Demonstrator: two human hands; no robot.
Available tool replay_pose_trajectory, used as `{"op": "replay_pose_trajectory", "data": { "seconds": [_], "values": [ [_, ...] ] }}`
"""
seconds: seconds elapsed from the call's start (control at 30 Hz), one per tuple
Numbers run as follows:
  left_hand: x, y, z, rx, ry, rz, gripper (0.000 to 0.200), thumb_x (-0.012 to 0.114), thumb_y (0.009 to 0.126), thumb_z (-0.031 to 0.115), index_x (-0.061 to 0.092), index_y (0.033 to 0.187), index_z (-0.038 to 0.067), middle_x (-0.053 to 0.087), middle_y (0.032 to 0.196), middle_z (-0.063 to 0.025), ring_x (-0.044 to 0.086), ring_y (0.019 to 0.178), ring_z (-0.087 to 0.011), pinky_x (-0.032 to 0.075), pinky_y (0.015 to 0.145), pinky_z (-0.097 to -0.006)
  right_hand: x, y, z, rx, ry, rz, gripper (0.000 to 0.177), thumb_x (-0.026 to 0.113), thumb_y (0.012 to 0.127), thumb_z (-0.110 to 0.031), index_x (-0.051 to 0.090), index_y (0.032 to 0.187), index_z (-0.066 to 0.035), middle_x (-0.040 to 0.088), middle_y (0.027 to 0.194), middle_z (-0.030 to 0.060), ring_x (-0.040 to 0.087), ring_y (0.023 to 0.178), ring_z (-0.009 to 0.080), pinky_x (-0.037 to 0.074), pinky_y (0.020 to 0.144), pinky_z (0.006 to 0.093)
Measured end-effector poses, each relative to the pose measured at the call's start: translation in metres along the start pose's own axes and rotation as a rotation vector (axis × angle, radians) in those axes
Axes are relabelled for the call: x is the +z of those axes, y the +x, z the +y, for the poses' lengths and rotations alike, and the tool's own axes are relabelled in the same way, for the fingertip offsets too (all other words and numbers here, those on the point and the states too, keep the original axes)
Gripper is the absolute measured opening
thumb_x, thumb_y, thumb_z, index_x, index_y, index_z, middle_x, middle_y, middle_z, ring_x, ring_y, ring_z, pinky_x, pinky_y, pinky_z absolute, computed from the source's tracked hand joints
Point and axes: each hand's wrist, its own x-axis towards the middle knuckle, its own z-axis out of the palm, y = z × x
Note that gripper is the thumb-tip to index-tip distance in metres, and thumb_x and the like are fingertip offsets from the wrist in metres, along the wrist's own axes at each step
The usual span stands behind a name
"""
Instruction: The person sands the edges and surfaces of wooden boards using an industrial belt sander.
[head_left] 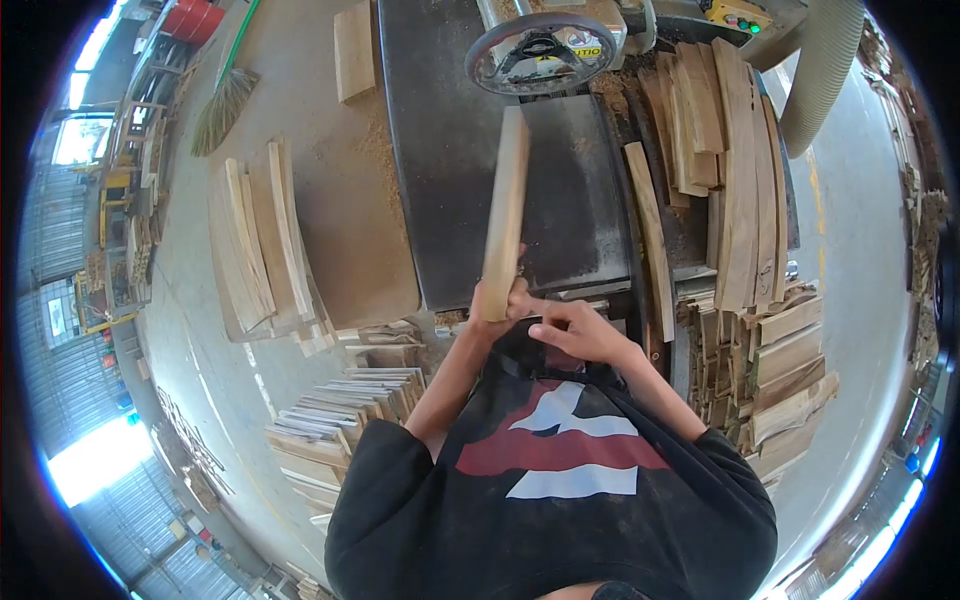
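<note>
A pale wooden board (507, 210) is held on edge in front of me, its far end pointing away over the dark metal machine table (445, 170). My left hand (494, 303) is wrapped around the board's near end, close to my body. Just to the right, my right hand (580, 330) reaches toward that same end, its index finger stretched out to the left hand's fingers and its thumb apart. Past the board's far end is a black handwheel (541, 53) on the machine.
Curved wooden pieces (735, 180) are piled to the right, with a narrow strip (650, 240) beside the machine table. More boards (250, 240) lie on the left. Wood stacks (345, 410) flank me. A broom (226, 105) and a ribbed hose (822, 75) stand farther off.
</note>
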Motion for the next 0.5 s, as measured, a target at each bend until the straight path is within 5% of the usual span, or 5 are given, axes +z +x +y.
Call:
{"op": "replay_pose_trajectory", "data": {
  "seconds": [0.1,0.23,0.33,0.47,0.5],
  "values": [
    [0.008,0.003,-0.018,-0.177,-0.675,-0.271,0.067,0.049,0.107,0.041,0.026,0.162,0.011,0.048,0.069,-0.0061,0.044,0.049,-0.0148,0.038,0.049,-0.0283,0.017,0.004,-0.006,-0.275,0.138,-0.023,0.033,0.065,0.099,-0.028,0.072,0.124,-0.008,0.074,0.092,0.0167,0.073,0.081,0.0305,0.055,0.074,0.0392],
    [0.013,0.008,-0.023,-0.172,-0.764,-0.295,0.067,0.048,0.107,0.041,0.025,0.162,0.011,0.048,0.068,-0.006,0.046,0.049,-0.0146,0.037,0.05,-0.0272,0.03,0.011,0.008,-0.431,-0.079,0.193,0.025,0.065,0.097,-0.026,0.075,0.111,-0.009,0.074,0.097,0.0138,0.071,0.083,0.0343,0.056,0.075,0.0423],
    [0.015,0.01,-0.026,-0.133,-0.855,-0.323,0.067,0.048,0.107,0.041,0.024,0.162,0.01,0.048,0.068,-0.0058,0.048,0.049,-0.0144,0.037,0.05,-0.0262,0.011,0.003,0.013,-0.321,-0.181,0.237,0.02,0.067,0.095,-0.024,0.075,0.105,-0.009,0.073,0.093,0.0118,0.07,0.084,0.0335,0.055,0.073,0.0419],
    [0.008,0.007,-0.028,-0.079,-0.793,-0.325,0.067,0.047,0.107,0.043,0.025,0.162,0.012,0.049,0.069,-0.0056,0.051,0.051,-0.0141,0.039,0.053,-0.0269,-0.031,-0.002,0.035,-0.16,-0.153,0.822,0.021,0.073,0.091,-0.013,0.072,0.109,-0.004,0.067,0.085,0.0118,0.067,0.074,0.0261,0.053,0.068,0.0399],
    [0.007,0.008,-0.028,-0.039,-0.693,-0.283,0.066,0.047,0.107,0.044,0.027,0.162,0.012,0.049,0.069,-0.0057,0.051,0.051,-0.0143,0.04,0.054,-0.0277,-0.044,-0.009,0.034,0.014,-0.062,0.882,0.025,0.073,0.091,-0.013,0.07,0.114,-0.003,0.067,0.096,0.0139,0.067,0.086,0.0275,0.054,0.076,0.0409]
  ]
}}
